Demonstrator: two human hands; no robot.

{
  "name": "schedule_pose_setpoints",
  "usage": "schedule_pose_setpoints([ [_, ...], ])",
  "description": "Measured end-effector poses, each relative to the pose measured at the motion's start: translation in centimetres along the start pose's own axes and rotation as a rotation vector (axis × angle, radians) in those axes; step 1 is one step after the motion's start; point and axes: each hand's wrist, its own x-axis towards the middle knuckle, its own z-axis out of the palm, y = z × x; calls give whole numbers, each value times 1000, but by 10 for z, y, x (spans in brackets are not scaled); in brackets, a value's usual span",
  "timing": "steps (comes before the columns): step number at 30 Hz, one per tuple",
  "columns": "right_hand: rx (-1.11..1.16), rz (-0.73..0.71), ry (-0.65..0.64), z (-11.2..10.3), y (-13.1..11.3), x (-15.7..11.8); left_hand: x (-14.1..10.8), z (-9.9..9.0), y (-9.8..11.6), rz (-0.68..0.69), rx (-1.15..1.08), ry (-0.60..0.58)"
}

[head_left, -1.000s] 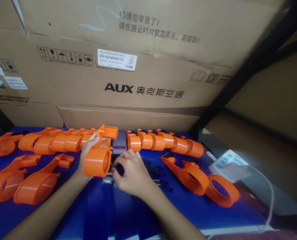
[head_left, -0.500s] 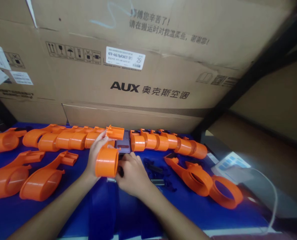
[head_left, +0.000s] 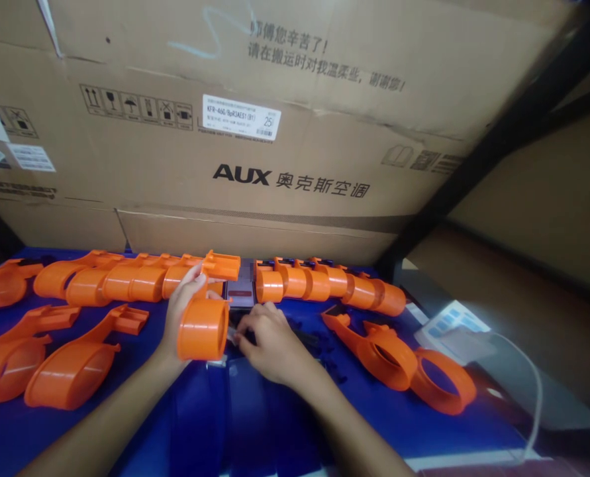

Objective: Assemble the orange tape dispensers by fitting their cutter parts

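My left hand is closed round an orange plastic part, a wide ring with a slotted handle pointing up and away. The ring's opening faces right. Just right of the ring, my right hand has thumb and index finger bent together in a pinch. Something small and pale shows at its fingertips, too blurred to name. Small dark parts lie on the blue surface behind the right hand, partly covered by it. A phone rests beyond both hands.
More orange parts line the back on the left, with another row on the right. Two larger ones lie front left; orange rings lie right, near a white cable. A large cardboard box stands behind.
My left hand and the orange part have shifted slightly left and down in view. The dark piece seen at my right fingertips no longer shows; a pale spot is there now.
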Motion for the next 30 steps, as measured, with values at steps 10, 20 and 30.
schedule_pose_setpoints([
  [10,57,-40,60,-26,10,-6,-3,-4,-2,-13,115,-23],
  [20,579,44,659,-57,38,-16,-23,3,-13,2,307,-77],
  [30,1022,84,832,-33,13,-8,-32,13,-18,-7,381,-125],
])
